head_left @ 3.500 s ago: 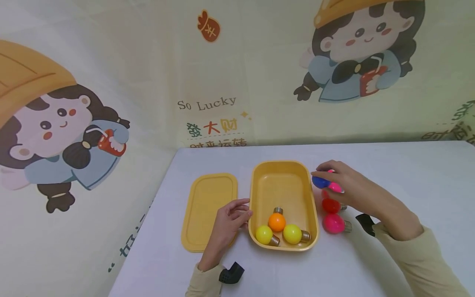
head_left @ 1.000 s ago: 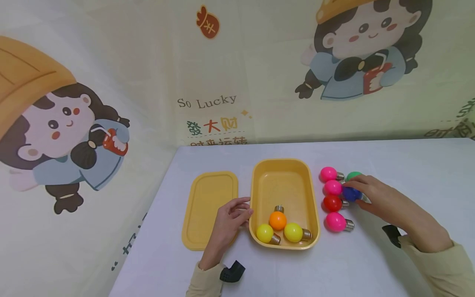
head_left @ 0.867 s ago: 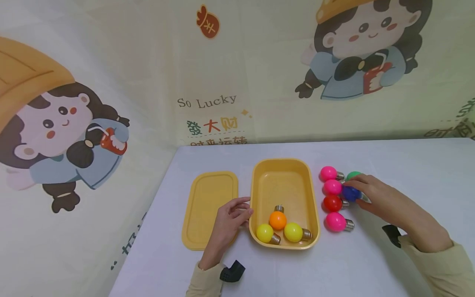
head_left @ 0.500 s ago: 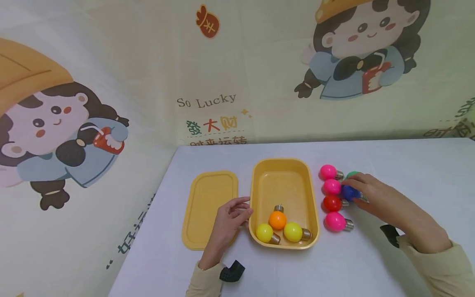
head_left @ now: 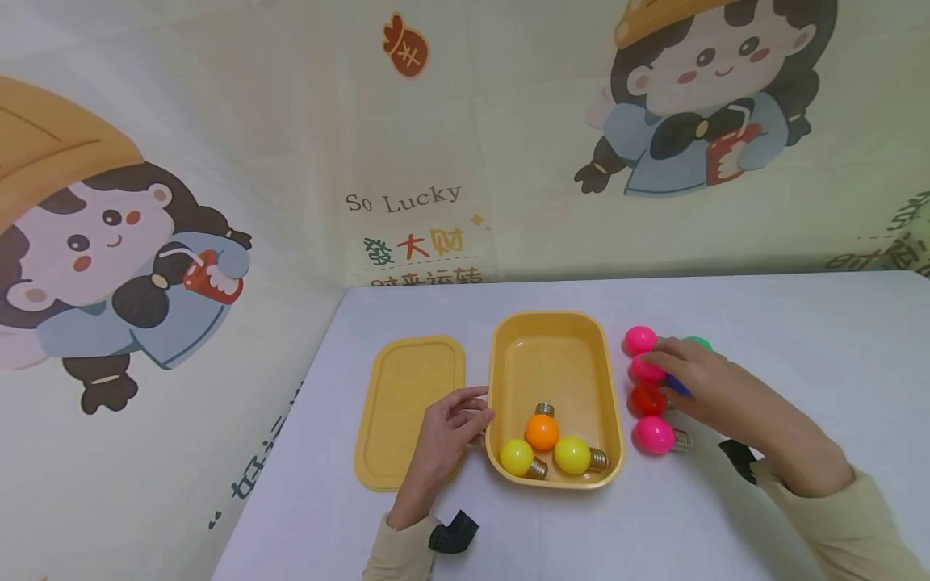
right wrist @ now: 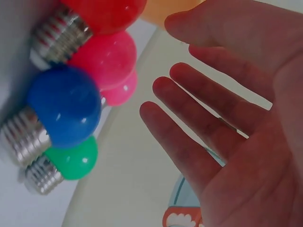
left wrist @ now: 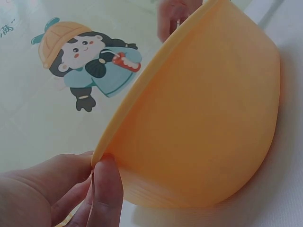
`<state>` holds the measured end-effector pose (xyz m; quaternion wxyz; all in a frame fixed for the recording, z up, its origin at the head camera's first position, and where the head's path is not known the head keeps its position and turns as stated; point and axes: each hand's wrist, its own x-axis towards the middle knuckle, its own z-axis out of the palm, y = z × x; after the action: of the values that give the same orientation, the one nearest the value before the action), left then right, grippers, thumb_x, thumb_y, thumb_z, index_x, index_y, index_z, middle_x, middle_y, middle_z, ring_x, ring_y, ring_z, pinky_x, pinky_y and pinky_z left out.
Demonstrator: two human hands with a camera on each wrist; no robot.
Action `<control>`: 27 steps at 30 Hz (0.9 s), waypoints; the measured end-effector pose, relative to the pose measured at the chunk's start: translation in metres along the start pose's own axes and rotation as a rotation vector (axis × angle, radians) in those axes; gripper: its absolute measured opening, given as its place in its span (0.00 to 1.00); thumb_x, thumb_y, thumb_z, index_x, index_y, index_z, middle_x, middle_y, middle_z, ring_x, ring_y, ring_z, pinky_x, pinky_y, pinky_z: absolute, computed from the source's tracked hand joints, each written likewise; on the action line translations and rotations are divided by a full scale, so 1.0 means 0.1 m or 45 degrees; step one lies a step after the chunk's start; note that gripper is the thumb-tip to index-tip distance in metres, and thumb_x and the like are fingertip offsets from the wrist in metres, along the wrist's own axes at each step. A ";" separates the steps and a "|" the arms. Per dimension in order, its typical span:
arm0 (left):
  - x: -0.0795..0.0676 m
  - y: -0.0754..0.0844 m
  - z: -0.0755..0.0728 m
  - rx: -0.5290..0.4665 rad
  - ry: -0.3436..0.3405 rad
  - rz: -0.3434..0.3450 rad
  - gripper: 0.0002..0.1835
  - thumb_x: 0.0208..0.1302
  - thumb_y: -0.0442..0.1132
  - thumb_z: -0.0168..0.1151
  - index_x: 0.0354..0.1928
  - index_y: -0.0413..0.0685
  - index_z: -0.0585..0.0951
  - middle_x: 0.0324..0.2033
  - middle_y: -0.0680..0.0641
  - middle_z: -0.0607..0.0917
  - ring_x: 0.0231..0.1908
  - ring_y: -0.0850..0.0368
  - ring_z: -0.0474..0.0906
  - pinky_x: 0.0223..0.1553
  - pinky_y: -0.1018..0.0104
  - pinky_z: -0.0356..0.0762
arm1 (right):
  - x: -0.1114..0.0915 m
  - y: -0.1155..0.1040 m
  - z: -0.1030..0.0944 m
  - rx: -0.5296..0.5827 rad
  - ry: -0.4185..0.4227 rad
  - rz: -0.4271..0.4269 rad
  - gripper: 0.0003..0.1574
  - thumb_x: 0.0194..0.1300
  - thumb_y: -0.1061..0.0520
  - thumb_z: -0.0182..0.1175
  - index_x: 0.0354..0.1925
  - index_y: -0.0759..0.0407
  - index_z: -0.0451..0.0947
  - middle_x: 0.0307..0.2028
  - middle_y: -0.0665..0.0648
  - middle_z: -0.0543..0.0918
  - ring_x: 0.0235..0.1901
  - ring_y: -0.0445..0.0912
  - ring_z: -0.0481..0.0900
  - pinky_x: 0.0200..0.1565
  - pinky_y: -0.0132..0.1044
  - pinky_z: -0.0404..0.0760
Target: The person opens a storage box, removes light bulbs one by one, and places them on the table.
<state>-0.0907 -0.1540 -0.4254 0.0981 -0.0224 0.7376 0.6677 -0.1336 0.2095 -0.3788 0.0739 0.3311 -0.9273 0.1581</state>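
A yellow box (head_left: 501,379) holds an orange bulb (head_left: 542,432) and two yellow bulbs (head_left: 517,457). My left hand (head_left: 475,415) rests relaxed fingertips (left wrist: 106,189) against the box's left wall (left wrist: 199,118). To the right of the box lie three pink bulbs (head_left: 640,339), a red bulb (head_left: 645,399), a blue bulb (head_left: 679,386) and a green bulb (head_left: 699,343). My right hand (head_left: 672,363) hovers over them with straight fingers (right wrist: 189,94), holding nothing. In the right wrist view the blue bulb (right wrist: 59,106) lies beside the green bulb (right wrist: 71,158).
The box's yellow lid (head_left: 410,407) lies flat to the left of the box, partly under my left wrist. The white table (head_left: 799,339) ends at its left edge near the lid. A printed cartoon backdrop (head_left: 407,202) stands behind and to the left.
My right hand carried the blue bulb from beside the box to the right, set it down by the green bulb and let go. It then slid left over the bulbs. The left hand stayed.
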 end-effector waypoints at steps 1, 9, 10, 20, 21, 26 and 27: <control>0.00 0.00 0.00 -0.001 0.002 0.000 0.23 0.64 0.39 0.68 0.59 0.40 0.79 0.44 0.40 0.81 0.34 0.57 0.82 0.36 0.71 0.84 | 0.02 -0.02 0.00 0.011 -0.024 0.012 0.32 0.45 0.65 0.78 0.50 0.62 0.81 0.50 0.62 0.81 0.49 0.57 0.79 0.41 0.49 0.86; 0.00 0.01 0.00 0.006 0.013 -0.006 0.23 0.64 0.40 0.68 0.59 0.41 0.79 0.44 0.41 0.81 0.33 0.58 0.81 0.36 0.72 0.83 | 0.15 -0.23 -0.01 0.057 -0.093 -0.003 0.31 0.49 0.64 0.76 0.53 0.60 0.81 0.51 0.58 0.81 0.51 0.53 0.78 0.44 0.44 0.86; 0.00 0.01 0.00 0.008 0.016 -0.006 0.23 0.64 0.40 0.68 0.59 0.41 0.79 0.44 0.41 0.81 0.33 0.58 0.81 0.36 0.72 0.83 | 0.17 -0.25 -0.01 0.054 -0.092 -0.015 0.30 0.50 0.64 0.76 0.53 0.61 0.81 0.51 0.59 0.81 0.51 0.54 0.78 0.44 0.44 0.86; 0.01 0.01 0.00 0.011 0.024 -0.007 0.23 0.64 0.40 0.69 0.59 0.41 0.79 0.43 0.41 0.82 0.33 0.59 0.81 0.35 0.72 0.83 | 0.35 -0.47 0.02 0.076 -0.156 -0.037 0.28 0.53 0.61 0.75 0.54 0.59 0.80 0.52 0.57 0.80 0.50 0.52 0.80 0.44 0.42 0.86; 0.01 0.01 0.00 0.007 0.025 -0.008 0.23 0.64 0.40 0.69 0.59 0.41 0.79 0.43 0.41 0.82 0.33 0.59 0.81 0.34 0.72 0.83 | 0.36 -0.48 0.03 0.078 -0.161 -0.053 0.28 0.54 0.61 0.74 0.54 0.58 0.80 0.52 0.57 0.80 0.49 0.52 0.80 0.44 0.41 0.86; 0.00 0.01 0.00 0.005 0.025 -0.017 0.23 0.64 0.40 0.69 0.59 0.40 0.79 0.43 0.42 0.82 0.33 0.58 0.81 0.35 0.71 0.83 | 0.41 -0.56 0.06 0.111 -0.197 -0.103 0.26 0.57 0.60 0.72 0.55 0.59 0.80 0.53 0.58 0.80 0.51 0.52 0.79 0.46 0.41 0.85; 0.00 0.01 0.00 0.007 0.025 -0.019 0.23 0.64 0.40 0.69 0.59 0.41 0.79 0.43 0.42 0.82 0.34 0.58 0.81 0.35 0.71 0.83 | 0.42 -0.57 0.07 0.115 -0.202 -0.114 0.26 0.58 0.59 0.72 0.55 0.59 0.80 0.53 0.58 0.79 0.51 0.52 0.80 0.46 0.41 0.85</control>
<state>-0.0912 -0.1536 -0.4240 0.0962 -0.0343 0.7400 0.6648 -0.1302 0.1405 -0.3611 -0.0076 0.3867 -0.9064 0.1695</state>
